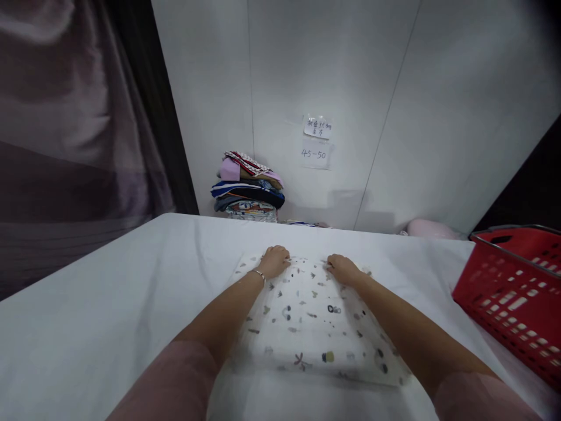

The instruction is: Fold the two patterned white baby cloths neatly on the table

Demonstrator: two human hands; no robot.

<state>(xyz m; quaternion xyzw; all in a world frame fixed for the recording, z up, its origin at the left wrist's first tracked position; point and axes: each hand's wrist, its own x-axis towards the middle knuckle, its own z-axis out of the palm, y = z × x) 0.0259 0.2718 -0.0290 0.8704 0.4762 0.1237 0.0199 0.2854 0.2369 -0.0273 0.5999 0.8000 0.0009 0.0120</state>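
Observation:
A thin white cloth (302, 316) printed with small plants, rainbows and other motifs lies spread in front of me. My left hand (275, 261) is at its far left part, fingers curled down and closed on the fabric; a bracelet circles that wrist. Near the far right corner, my right hand (344, 269) has its fingers bent and pinched on the cloth's edge. Both arms reach forward over the sides of the cloth, and the right forearm covers part of its right border. The fingertips are partly hidden.
The cloth rests on a white-covered table (109, 310). A red plastic basket (517, 298) stands at the right. Beyond the far edge are a stack of folded fabrics (249, 190) and a pink rounded item (432, 229). Paper notes (317, 143) hang on the wall; a curtain (74, 134) hangs left.

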